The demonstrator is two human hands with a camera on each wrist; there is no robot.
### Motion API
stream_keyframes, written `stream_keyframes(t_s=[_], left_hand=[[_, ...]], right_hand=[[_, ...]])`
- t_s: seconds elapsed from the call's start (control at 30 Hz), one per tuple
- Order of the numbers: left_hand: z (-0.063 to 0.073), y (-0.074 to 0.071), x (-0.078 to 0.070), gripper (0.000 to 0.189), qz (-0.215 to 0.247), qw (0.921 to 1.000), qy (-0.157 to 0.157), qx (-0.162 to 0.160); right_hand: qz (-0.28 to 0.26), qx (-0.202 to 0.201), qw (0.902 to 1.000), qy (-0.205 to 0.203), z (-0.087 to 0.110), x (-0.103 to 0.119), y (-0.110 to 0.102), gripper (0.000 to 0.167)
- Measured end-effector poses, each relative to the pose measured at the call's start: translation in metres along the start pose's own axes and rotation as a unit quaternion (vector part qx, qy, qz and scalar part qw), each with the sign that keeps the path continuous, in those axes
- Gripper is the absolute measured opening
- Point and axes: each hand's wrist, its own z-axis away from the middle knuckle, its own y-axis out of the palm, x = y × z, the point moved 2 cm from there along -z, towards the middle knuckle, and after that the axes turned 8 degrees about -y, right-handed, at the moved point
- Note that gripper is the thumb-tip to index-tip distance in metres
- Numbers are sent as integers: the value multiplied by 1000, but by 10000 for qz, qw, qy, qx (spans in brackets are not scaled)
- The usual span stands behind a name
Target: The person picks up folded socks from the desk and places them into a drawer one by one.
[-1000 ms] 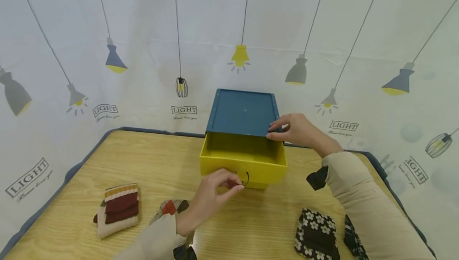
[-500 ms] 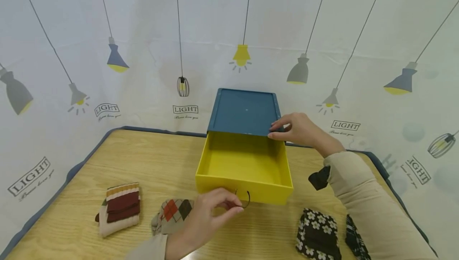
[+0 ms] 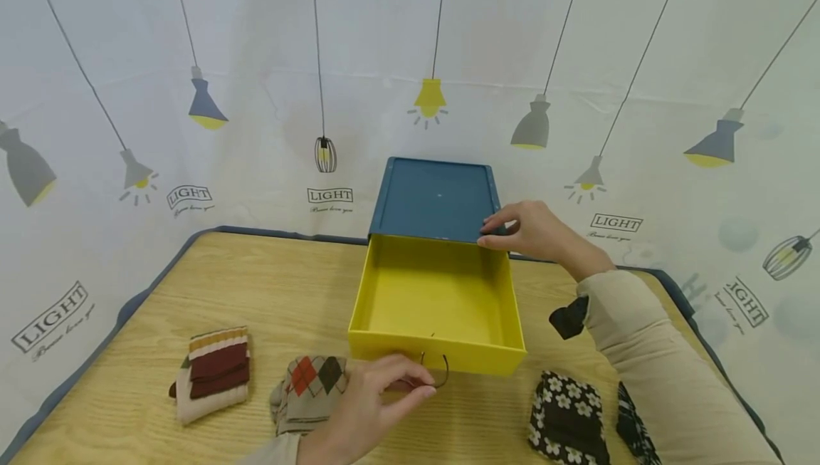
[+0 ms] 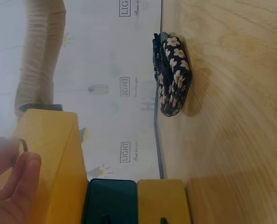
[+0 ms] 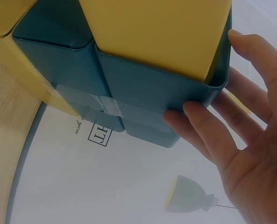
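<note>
A yellow drawer stands well out of its blue casing, and its inside shows bare. At the drawer's front my left hand pinches the thin dark loop handle between thumb and fingers. My right hand grips the casing's front right corner. In the right wrist view, the thumb lies at the casing's rim and the fingers bend along its side. Folded grey argyle socks lie on the table just left of my left hand, partly hidden by it.
Folded maroon and cream socks lie at the left of the wooden table. Black floral socks and dark patterned socks are at the right, by my right sleeve. Below the drawer are more units, one with a yellow front.
My left hand has drawn the yellow drawer out toward me by its handle, exposing more of its inside. The right hand has kept its place on the casing corner.
</note>
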Motion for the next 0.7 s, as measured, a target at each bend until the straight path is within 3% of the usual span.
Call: stream_keyframes(t_s=[0.13, 0.27, 0.43, 0.53, 0.67, 0.7], left_hand=[[0, -9, -2, 20, 125, 9996, -118, 222], [5, -30, -5, 26, 53, 9994, 45, 330], [16, -67, 6, 25, -258, 9995, 113, -113], [22, -95, 18, 25, -461, 9974, -362, -412], [28, -137, 36, 25, -1008, 9881, -850, -791], [29, -148, 42, 27, -1154, 9859, -839, -874]], right_hand=[[-11, 7, 10000, -12, 0, 0, 0, 23], [-23, 2, 10000, -6, 0, -1, -1, 24], [-25, 6, 10000, -19, 1, -1, -1, 24], [4, 9, 10000, -49, 1, -1, -1, 24], [2, 22, 10000, -28, 1, -1, -1, 25], [-15, 22, 10000, -14, 0, -1, -1, 25]])
